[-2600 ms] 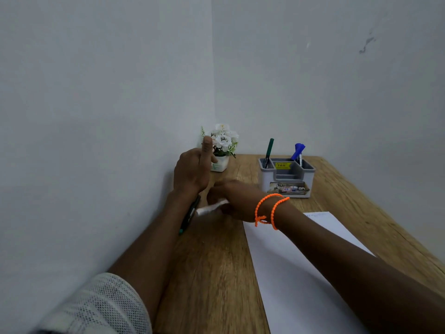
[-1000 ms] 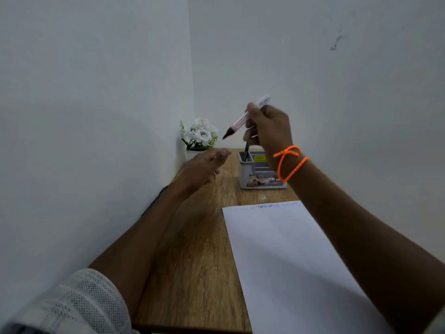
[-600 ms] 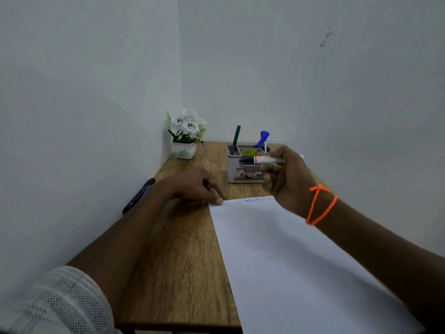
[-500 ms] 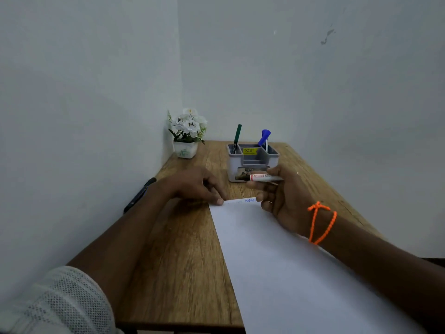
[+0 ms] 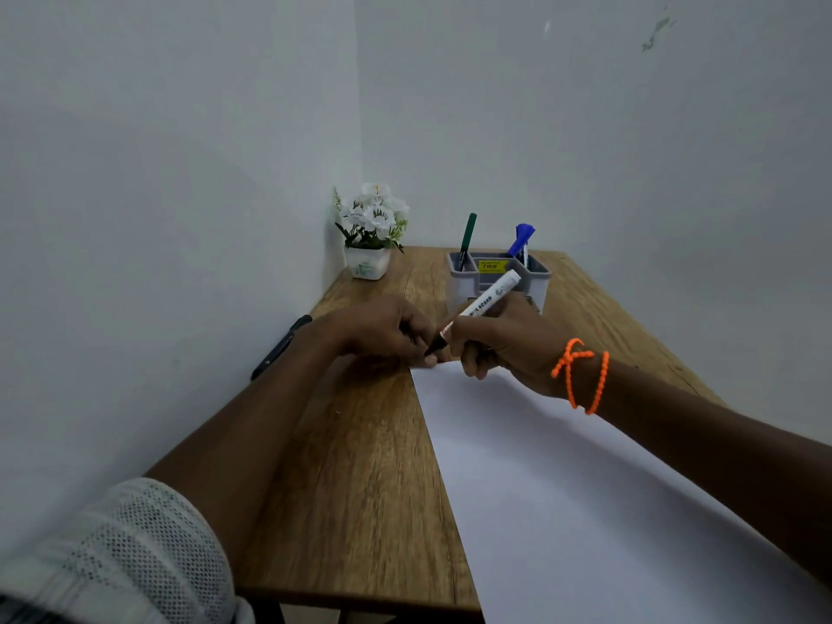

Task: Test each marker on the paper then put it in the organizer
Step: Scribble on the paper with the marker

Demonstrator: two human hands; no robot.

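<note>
Narrow brown wooden desk (image 5: 360,466) in white-walled corner. Right hand (image 5: 504,344) grips white whiteboard marker (image 5: 484,306), tip at top corner of white paper sheet (image 5: 562,488), frame centre. Left hand (image 5: 382,328) pins that corner, fingers loosely curled. Risks: ink on fingers, paper sliding. Grey plastic organizer (image 5: 540,281) behind.

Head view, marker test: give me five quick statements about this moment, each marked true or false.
1. The right hand grips a white marker with its tip down near the paper. True.
2. The organizer holds no pens. False: a green pen and a blue pen stand in it.
3. The left hand rests at the paper's far corner. True.
4. A black marker lies on the paper. False: it lies on the table by the wall.
5. The flowers are red. False: white.
</note>
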